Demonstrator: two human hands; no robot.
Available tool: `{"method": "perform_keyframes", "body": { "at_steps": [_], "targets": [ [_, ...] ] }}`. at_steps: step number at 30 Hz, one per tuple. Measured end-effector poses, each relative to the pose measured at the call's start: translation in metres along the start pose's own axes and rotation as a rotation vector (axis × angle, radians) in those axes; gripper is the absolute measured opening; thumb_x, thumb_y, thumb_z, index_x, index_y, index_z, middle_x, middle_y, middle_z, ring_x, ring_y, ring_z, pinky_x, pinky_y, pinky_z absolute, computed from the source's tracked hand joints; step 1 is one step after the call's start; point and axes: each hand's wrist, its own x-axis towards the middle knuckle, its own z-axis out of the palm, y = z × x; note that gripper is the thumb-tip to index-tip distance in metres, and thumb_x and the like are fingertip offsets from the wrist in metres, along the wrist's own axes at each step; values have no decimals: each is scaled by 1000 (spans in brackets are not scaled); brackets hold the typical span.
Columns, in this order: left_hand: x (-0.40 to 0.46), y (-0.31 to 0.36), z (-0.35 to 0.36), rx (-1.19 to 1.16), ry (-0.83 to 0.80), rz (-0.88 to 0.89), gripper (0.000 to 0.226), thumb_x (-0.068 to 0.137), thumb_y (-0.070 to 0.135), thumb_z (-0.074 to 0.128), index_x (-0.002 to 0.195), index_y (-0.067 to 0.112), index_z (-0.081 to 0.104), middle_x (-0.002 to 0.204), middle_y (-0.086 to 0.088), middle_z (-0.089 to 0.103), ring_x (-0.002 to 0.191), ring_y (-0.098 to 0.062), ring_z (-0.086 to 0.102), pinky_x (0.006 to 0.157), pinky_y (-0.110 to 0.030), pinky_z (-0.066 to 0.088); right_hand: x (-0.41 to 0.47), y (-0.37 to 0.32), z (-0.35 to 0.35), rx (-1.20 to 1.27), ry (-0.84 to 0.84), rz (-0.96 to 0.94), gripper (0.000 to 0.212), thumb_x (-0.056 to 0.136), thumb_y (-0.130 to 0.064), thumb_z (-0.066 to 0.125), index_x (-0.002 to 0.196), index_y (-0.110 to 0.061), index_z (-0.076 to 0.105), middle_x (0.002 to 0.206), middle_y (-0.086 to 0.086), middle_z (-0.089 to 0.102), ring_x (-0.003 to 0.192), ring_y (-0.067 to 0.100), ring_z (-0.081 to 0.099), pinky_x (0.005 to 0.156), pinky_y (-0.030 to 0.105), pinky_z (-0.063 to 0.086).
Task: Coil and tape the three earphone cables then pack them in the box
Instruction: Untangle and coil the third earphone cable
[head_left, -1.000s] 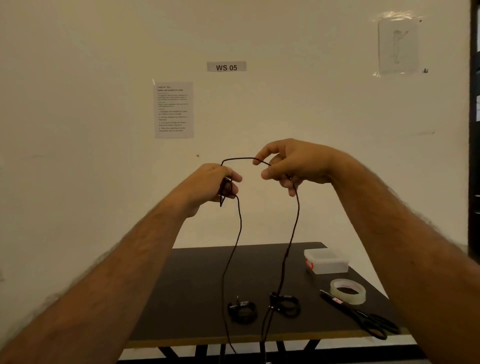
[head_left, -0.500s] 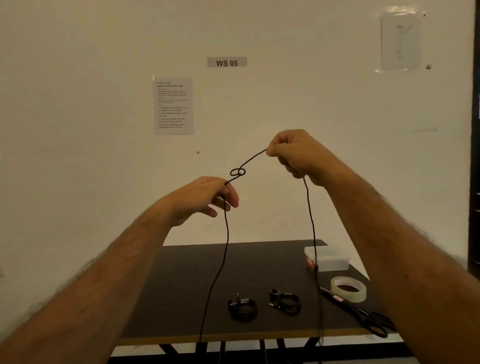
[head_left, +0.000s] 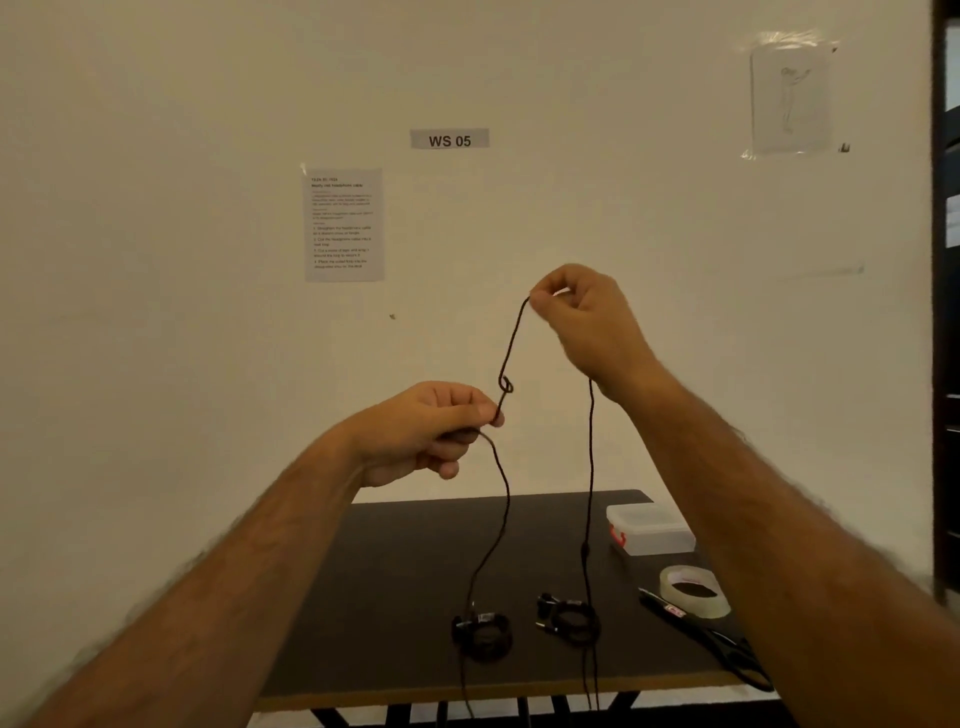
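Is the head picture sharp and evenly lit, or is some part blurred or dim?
Head view: warm, dim light; the cable and both hands, left and right, look fairly sharp; forearm edges near the frame bottom smear; the wall sheet's small text is unreadable.

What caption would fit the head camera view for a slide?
Both hands hold up a black earphone cable with a small knot, above a dark table with two coiled cables, box, tape and scissors.

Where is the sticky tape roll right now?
In the head view, the tape roll lies on the right side of the dark table, just in front of the clear plastic box and beside the black scissors.
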Motion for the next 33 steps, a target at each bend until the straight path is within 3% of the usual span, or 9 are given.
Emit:
{"method": "perform_keyframes", "body": {
  "at_steps": [6,10,14,18,20,22,26,30,33],
  "targets": [
    [-7,-16,-9,83,-10,-27,23,104,17,42,88,11,58,63,3,40,52,-10,37,53,-24,44,10,0,-18,40,191,46,14,94,-11,56,82,-19,59,57,-8,50,42,3,38,42,17,33],
    [-9,-23,-12,211,0,-68,22,103,14,46,88,9,62,87,-8,67,84,-15,67,78,-34,59,5,-2,-19,265,-112,216,18,92,0,42,83,-11,52,63,5,48,41,11,29,41,22,24],
    [-6,-18,-8,-81,172,-19,27,104,9,34,85,5,53,81,-13,64,79,-20,69,72,-37,60,0,5,-24,156,-309,286,20,97,-23,54,104,-7,62,68,6,48,45,11,24,43,21,19],
    [-1,-13,-3,-131,240,22,30,101,9,31,82,6,55,78,-9,64,78,-20,68,71,-37,59,-12,8,-27,-107,-839,412,67,81,-66,52,129,-20,51,80,11,68,47,15,52,59,34,55],
    [1,-8,1,-101,221,43,29,104,11,33,86,7,55,77,-7,65,77,-18,66,73,-36,58,-18,9,-20,-140,-1027,473,72,79,-63,53,136,-20,43,94,18,73,53,21,63,78,47,60],
    [3,-5,4,-50,200,70,27,106,14,36,88,8,56,76,-4,64,72,-14,64,75,-36,58,-22,13,-12,-55,-1106,483,64,87,-51,56,137,-15,42,101,22,72,57,22,67,80,46,59],
    [7,-5,7,80,217,96,28,106,19,39,93,7,61,74,-1,63,71,-11,61,76,-34,57,-26,23,3,3,-952,408,31,98,-19,59,127,-9,55,85,16,74,59,22,68,68,32,61],
    [5,-2,5,44,230,106,35,105,15,31,81,12,56,77,-3,61,77,-16,61,78,-37,53,-29,28,8,22,-754,379,19,97,-23,61,107,-9,68,83,11,75,65,23,70,70,32,61],
    [2,-2,1,-55,256,95,33,98,9,26,70,12,43,66,-5,55,70,-20,60,81,-41,49,-28,34,7,-159,-565,310,24,97,-29,59,100,-10,73,89,4,77,80,19,73,86,35,57]
  ]
}}
